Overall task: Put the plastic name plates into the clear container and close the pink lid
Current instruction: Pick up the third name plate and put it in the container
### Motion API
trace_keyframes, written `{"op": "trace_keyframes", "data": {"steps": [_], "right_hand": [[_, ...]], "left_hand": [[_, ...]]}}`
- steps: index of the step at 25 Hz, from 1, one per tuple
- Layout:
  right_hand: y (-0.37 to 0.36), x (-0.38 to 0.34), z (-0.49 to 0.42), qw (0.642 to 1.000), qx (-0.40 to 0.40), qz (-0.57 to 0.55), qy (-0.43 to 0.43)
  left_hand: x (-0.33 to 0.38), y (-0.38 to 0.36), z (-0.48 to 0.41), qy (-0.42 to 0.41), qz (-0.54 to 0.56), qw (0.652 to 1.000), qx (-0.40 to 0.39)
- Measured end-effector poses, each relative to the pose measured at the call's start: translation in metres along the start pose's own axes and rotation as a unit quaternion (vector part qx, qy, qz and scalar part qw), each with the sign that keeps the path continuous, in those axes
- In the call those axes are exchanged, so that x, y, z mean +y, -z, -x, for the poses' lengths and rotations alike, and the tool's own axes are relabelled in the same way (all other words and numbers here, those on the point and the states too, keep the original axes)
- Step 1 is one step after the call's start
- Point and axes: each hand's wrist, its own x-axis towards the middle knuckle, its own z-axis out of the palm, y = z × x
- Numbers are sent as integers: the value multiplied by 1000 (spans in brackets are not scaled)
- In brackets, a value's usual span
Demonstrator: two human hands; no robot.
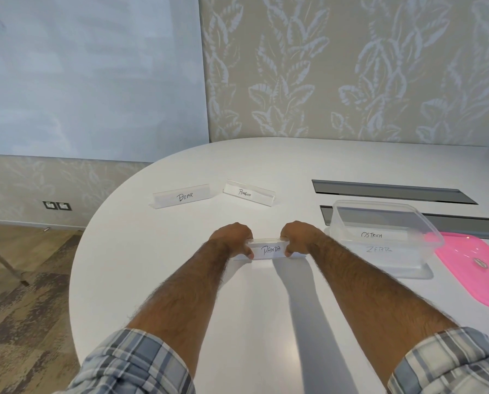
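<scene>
- Leaf-patterned wallpaper backs a rounded white desk [180, 280].
- Both forearms reach forward; left hand [232, 240] and right hand [301, 237] each pinch one end of the clear plastic "PANDA" name plate [270, 249].
- At right, a clear rectangular plastic container [335, 223] holds the "OSTRICH" name plate [371, 235] and another.
- A flat pink lid [470, 265] lies just beside the container.

Two arms in frame, same shirt on both. Left sleeve [135, 362] and right sleeve [448, 362]: plaid check in grey-blue, pale blue and white, with darker slate bands crossed by thin white lines. Light woven fabric. Both sleeves are pushed or rolled up and end in a thick folded edge. The right one shows bunched creases. Left forearm [180, 294] and right forearm [365, 285] are bare below the cuffs, with dense hair. Left hand [232, 240] and right hand [300, 237] are bare.
</scene>
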Motion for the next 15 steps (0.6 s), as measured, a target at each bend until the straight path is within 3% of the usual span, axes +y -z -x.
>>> {"op": "trace_keyframes", "data": {"steps": [15], "right_hand": [[61, 3, 28, 998, 62, 13, -18]], "left_hand": [[21, 67, 5, -14, -29, 998, 51]]}}
